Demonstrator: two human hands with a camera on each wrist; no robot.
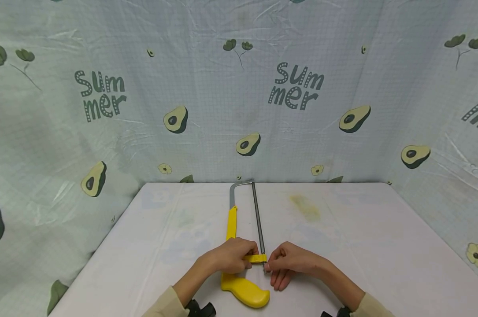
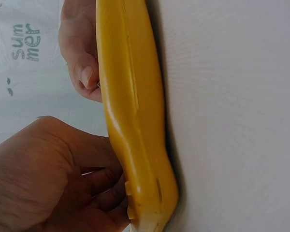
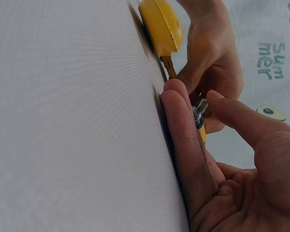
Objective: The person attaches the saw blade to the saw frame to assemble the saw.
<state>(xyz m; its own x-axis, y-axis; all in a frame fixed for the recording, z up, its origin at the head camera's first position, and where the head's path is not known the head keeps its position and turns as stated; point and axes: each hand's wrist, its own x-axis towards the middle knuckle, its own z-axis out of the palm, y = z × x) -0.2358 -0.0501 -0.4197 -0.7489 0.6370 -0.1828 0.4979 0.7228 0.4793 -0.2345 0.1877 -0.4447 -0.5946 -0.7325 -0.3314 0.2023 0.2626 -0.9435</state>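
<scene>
A hacksaw with a yellow handle [image 1: 246,293] lies on the table, its grey bow [image 1: 232,193] pointing away from me. Its blade side [image 1: 258,215] runs along the right. My left hand [image 1: 232,256] grips the saw's yellow frame just ahead of the handle, thumb and fingers at the yellow cross piece [image 1: 256,258]. At the near end of the blade, my right hand [image 1: 288,262] pinches the small metal wing nut [image 3: 200,108] with thumb and forefinger. The other right fingers extend low along the tabletop. In the left wrist view the handle hides part of both hands.
The white table [image 1: 175,220] ends at a hanging sheet [image 1: 207,88] printed with avocados and lettering, which also rises at both sides. A yellowish stain [image 1: 306,208] marks the tabletop right of the saw.
</scene>
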